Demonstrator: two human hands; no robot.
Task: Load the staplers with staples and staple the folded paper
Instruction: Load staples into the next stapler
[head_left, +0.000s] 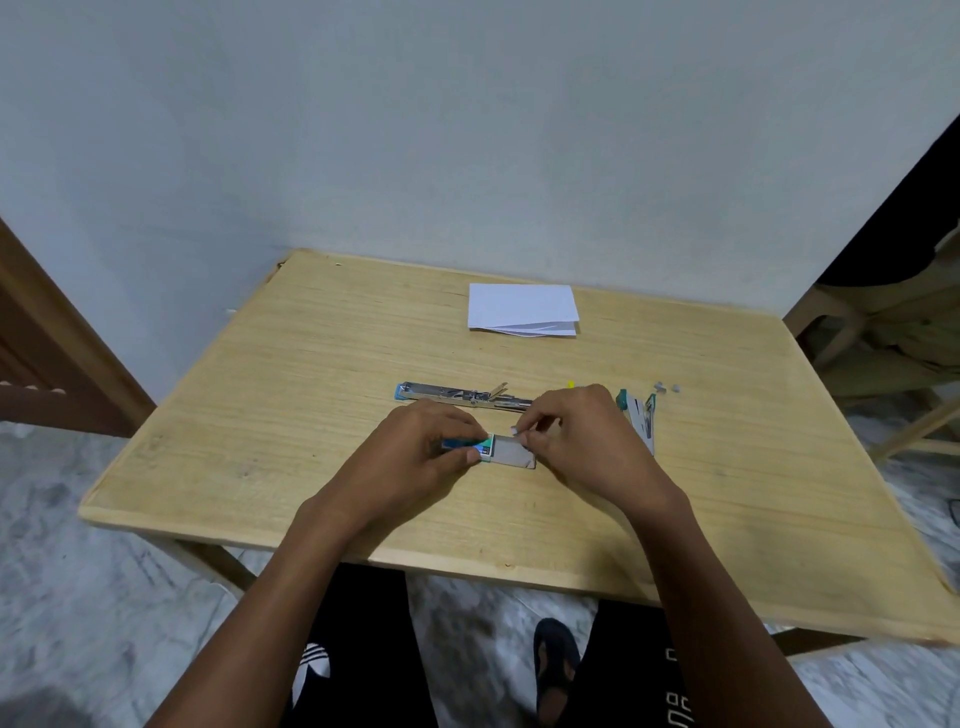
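Centre of frame, on the wooden table (249, 415): the staple box (480, 448) lies between both hands. Its inner tray (515, 454) is slid partway out toward frame right.

Left hand (421, 441): fingers curled round the teal sleeve of the box, pinning it to the table.
Right hand (576, 431): thumb and forefinger pinched narrow at the upper edge of the tray. Cannot tell whether a strip of staples is already between them.

Step in hand (judgement): drawing a strip from the tray.
- Keep the sleeve pinned so only the tray contents move.
- Pinch the strip by its long sides and lift it level; bending is likely to snap it.
- Carry it crown up to the open magazine, legs down into the channel.

Orientation:
- Box: long axis runs left to right across the frame, open end toward frame right.
- Opened stapler (457, 393): just above the hands, unfolded flat. Its long axis is also left to right, with the teal end at frame left and the other end hidden behind the right hand.
- Second stapler (641, 421): teal and white, right of the right hand, long axis roughly top to bottom. Appears partly open.

Folded paper (522, 309): upper centre of the table, well apart from the hands, loose edges toward the lower frame.

Loose staple bits (666, 387): right of the second stapler.
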